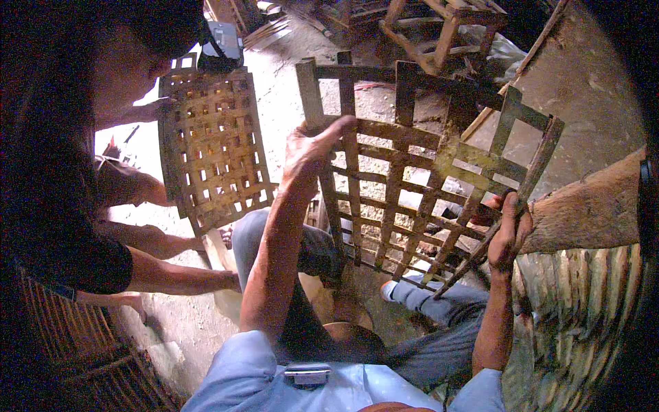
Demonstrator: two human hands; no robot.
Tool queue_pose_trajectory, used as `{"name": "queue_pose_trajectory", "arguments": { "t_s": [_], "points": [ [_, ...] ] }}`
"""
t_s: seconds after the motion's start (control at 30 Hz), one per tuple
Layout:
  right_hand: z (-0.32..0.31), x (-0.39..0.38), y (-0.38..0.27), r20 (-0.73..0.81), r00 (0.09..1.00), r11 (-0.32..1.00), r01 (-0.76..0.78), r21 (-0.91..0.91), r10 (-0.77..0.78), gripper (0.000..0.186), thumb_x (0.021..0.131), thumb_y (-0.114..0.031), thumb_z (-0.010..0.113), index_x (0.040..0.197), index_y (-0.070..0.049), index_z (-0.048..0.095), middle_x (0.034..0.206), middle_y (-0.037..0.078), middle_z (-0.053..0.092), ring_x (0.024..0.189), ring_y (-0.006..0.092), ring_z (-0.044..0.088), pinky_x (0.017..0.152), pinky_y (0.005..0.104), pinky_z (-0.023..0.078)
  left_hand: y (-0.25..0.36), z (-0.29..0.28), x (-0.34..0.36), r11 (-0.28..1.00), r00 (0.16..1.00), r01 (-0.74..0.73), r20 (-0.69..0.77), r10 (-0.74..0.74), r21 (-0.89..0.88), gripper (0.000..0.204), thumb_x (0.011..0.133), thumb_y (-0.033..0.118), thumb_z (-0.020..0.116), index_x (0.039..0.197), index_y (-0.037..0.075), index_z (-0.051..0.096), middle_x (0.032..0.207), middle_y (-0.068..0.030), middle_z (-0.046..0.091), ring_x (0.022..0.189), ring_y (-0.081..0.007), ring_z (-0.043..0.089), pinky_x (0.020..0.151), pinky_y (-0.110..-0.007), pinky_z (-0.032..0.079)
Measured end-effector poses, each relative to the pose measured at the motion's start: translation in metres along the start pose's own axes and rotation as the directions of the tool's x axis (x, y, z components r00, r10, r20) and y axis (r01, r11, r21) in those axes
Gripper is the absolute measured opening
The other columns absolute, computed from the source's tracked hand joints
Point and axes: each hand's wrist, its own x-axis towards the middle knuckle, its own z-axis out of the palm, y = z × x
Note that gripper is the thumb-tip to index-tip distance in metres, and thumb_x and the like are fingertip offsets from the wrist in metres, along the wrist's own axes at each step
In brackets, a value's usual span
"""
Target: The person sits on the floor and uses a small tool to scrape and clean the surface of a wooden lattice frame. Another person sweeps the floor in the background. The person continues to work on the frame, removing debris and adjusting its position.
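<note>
A woven lattice panel of flat brown strips, probably bamboo or wood, is held up in front of me, tilted, with open square gaps. My left hand grips its left edge, the thumb lying over the front along a cross strip. On the right edge, lower down, my right hand is closed round the side strip, with some fingers showing through the gaps behind. Longer strip ends stick out at the panel's top, where the gaps are larger. Part of my legs is hidden behind the panel.
At the left a person in dark clothing holds a second, more tightly woven panel close to my left forearm. A wooden stool frame stands at the back. Thick wood and a ribbed sheet lie at the right. Loose strips lie behind.
</note>
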Motion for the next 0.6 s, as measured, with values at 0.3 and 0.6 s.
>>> {"name": "queue_pose_trajectory", "arguments": {
  "t_s": [0.3, 0.6],
  "points": [
    [0.015, 0.008, 0.021, 0.107, 0.990, 0.994, 0.093, -0.054, -0.087, 0.049, 0.104, -0.041, 0.042, 0.136, -0.004, 0.045, 0.128, 0.017, 0.057, 0.123, 0.0240, 0.052, 0.107, 0.0392, 0.035, -0.008, -0.014, -0.017, 0.939, 0.950, -0.312, -0.059, 0.307, -0.143, 0.022, 0.078, 0.025, 0.084, 0.083, 0.007, 0.072, 0.074, -0.0019, 0.069, 0.061, -0.0082, 0.056, 0.057, -0.026, 0.043],
    [0.043, -0.013, 0.017, 0.216, 0.931, 0.891, 0.350, -0.290, -0.295, 0.036, 0.090, -0.022, 0.066, 0.116, 0.003, 0.061, 0.108, 0.024, 0.067, 0.101, 0.0368, 0.067, 0.090, 0.0415, 0.052, -0.016, 0.008, -0.045, 0.913, 0.920, -0.386, -0.118, 0.373, -0.129, 0.024, 0.089, 0.031, 0.074, 0.094, 0.008, 0.067, 0.079, -0.0032, 0.071, 0.059, -0.0077, 0.061, 0.052, -0.022, 0.051]
  ]
}}
